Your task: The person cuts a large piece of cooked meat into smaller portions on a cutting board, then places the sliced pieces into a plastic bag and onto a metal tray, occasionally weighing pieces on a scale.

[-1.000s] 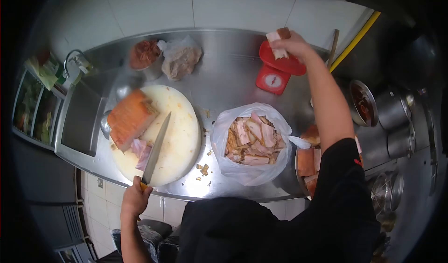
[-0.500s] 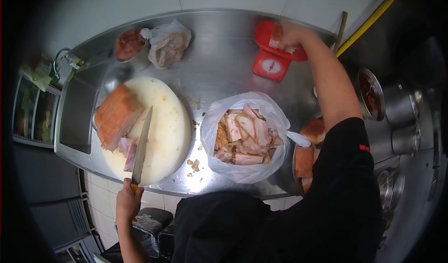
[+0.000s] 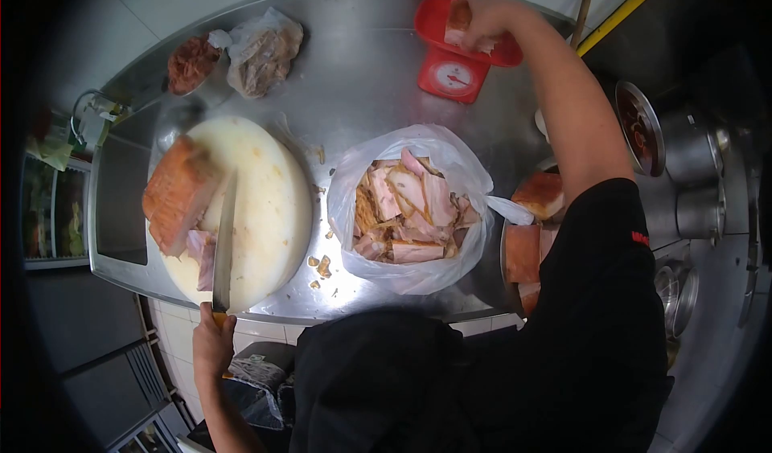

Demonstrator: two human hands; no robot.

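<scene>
The right hand [image 3: 485,19] is stretched out to the far side of the steel desk [image 3: 362,91], its fingers closed around a piece of meat [image 3: 458,20] that sits on the pan of a red kitchen scale [image 3: 456,51]. The left hand [image 3: 211,347] is down at the near edge of the desk, wrapped around the handle of a long knife [image 3: 223,244]; the blade runs away from that hand across a round white cutting board [image 3: 269,204]. Just left of the blade lies a big slab of roast pork [image 3: 177,192], with a few cut slices [image 3: 201,256] touching the blade. Between the two hands stands an open plastic bag [image 3: 414,208] full of sliced meat. Beneath the right forearm, more pork pieces [image 3: 535,228] lie in a tray.
</scene>
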